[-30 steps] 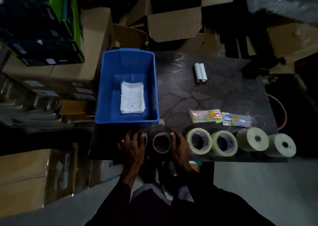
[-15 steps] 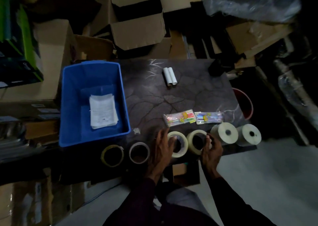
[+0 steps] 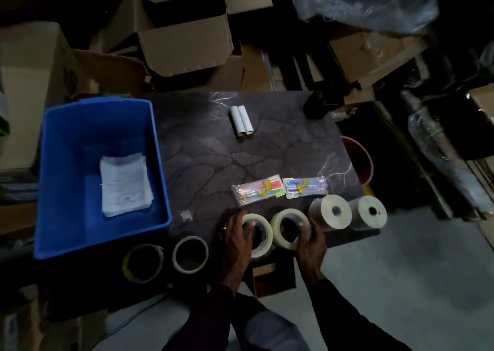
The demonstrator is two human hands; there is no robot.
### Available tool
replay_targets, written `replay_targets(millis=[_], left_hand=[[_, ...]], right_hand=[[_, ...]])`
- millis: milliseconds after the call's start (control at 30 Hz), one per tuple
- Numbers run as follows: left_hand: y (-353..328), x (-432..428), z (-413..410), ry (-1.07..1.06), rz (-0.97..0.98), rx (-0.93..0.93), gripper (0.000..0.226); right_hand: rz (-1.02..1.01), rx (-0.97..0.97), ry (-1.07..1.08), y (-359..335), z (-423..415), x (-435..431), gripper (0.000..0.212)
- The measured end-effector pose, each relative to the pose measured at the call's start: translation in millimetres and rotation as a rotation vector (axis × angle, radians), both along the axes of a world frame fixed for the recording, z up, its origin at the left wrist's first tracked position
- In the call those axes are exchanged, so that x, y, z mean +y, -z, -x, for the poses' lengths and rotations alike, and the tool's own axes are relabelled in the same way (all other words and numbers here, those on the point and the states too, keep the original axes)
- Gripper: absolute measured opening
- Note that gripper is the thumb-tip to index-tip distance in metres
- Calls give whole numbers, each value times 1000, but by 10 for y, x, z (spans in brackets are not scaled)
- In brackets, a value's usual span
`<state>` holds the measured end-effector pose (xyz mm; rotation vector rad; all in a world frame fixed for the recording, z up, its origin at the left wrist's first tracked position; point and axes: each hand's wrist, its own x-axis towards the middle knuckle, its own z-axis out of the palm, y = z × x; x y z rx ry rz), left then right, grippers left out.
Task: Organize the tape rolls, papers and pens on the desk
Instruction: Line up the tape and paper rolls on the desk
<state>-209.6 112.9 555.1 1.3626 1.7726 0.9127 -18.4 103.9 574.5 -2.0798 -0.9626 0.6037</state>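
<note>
Row of tape along desk [image 3: 213, 158] near edge, 6 o'clock side.

Left grip [image 3: 235, 241] curled over cream roll A [image 3: 263, 223], fingertips hooked over its rim toward the core. Right grip [image 3: 310, 246] clasped cream roll B [image 3: 276, 234] from its 3 o'clock side, thumb on the face near the core. A and B stood tilted on edge, touching each other.

At 3 o'clock of B: two fat full rolls [image 3: 330, 211] and [image 3: 369, 215], small cores, side by side, the nearer one just beside right grip. At 9 o'clock of A: whitish thin ring [image 3: 175, 254] and yellowish thin ring [image 3: 125, 263], both lying flat, apart from each other.

Pen packs [image 3: 256, 192] and [image 3: 306, 187] lay at 12 o'clock of the cream rolls, end to end. Paper stack [image 3: 125, 184] already inside blue bin [image 3: 160, 163] at desk's 9 o'clock. Two white tubes [image 3: 242, 120] at desk's 12 o'clock; contents not identifiable.

Handling est.: A and B approx. half-used, light, stiff card core, rigid enough to lift one-handed. Round, so liable to roll if set on edge; lay flat or stack. Best hold: fingers through core, thumb on outer wrap, or pinch across the width. Outer wrap prob. smooth, poss. tacky at the tape end. Fat rolls likely heavier; take w/ whole palm round the outside. Pen packs slick film, floppy; pinch at an end.

Step judged: tape sorting in hand, pens not yet moved.
</note>
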Motion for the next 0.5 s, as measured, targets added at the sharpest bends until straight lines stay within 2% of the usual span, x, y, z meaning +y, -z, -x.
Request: replay_targets(millis=[133, 500], left_hand=[[20, 29, 19, -65, -58, -13, 27], [-187, 39, 90, -59, -141, -62, 21]], right_hand=[[-36, 74, 19, -16, 38, 32, 24], [-64, 44, -2, -54, 66, 33, 22]])
